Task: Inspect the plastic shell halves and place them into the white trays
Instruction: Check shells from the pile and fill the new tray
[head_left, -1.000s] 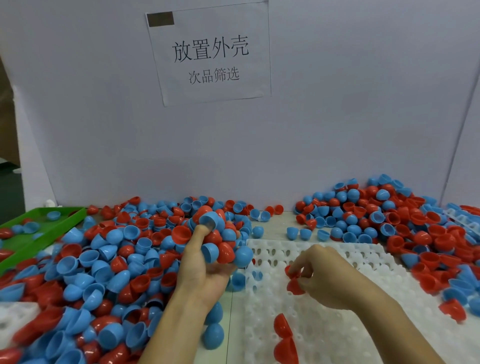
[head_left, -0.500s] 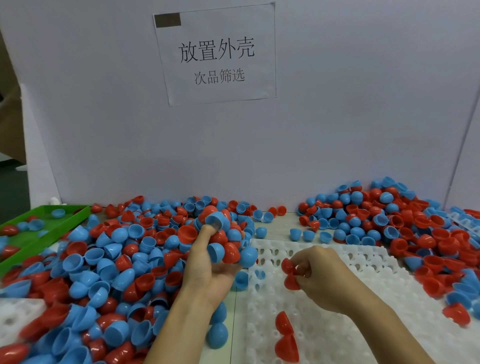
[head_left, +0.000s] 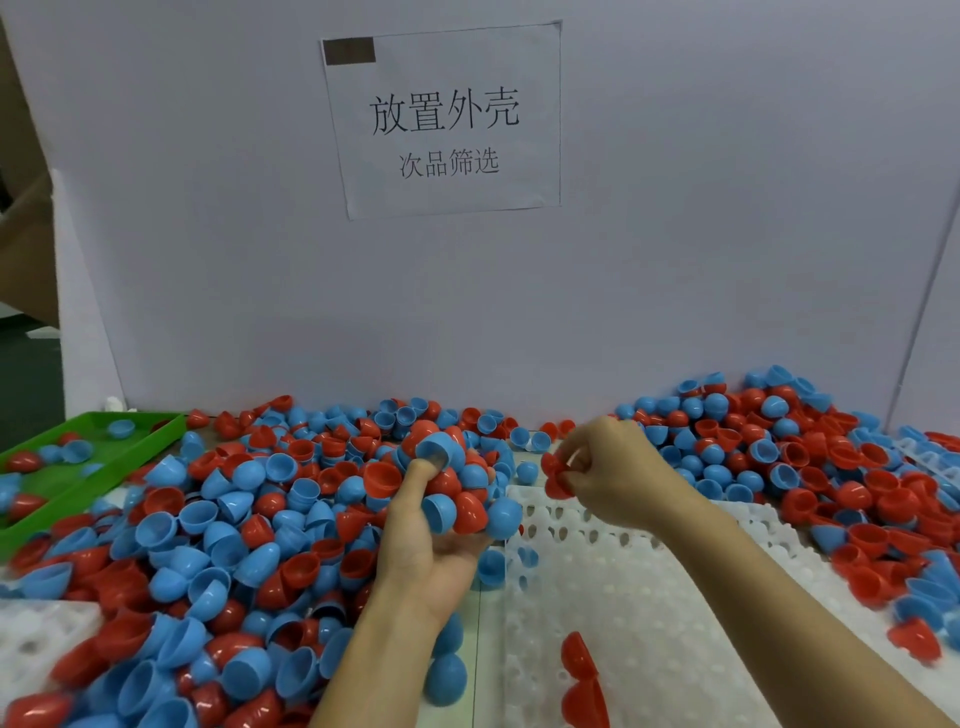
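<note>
Lifted since a second ago, the right hand (head_left: 618, 475) now sits higher and further back, off the tray's near cells and over its far edge, carrying its red shell halves (head_left: 555, 475) with it. Those red halves are pinched between the thumb and curled fingertips at the hand's left side, one above the other; how many there are cannot be told. The left hand (head_left: 431, 545) keeps its place, palm up, cupping a handful of blue and red shell halves (head_left: 462, 506) against curled fingers, with the thumb pressed into an open blue half at the top of the bunch. So both grips are closed round shells, neither spread.

Below the right forearm lies the white tray (head_left: 623, 597), its cells mostly bare; two more red halves (head_left: 584, 680) stand in it near the bottom edge and a small blue half (head_left: 527, 556) lies near its left rim. Left of the tray a large pile of loose shells (head_left: 218, 535) covers the desk, and a second pile (head_left: 810, 467) spreads behind and right of the tray. A green tray (head_left: 88, 488) at far left holds a few shells. On the white backboard hangs a paper sign (head_left: 447, 119) with printed characters.
</note>
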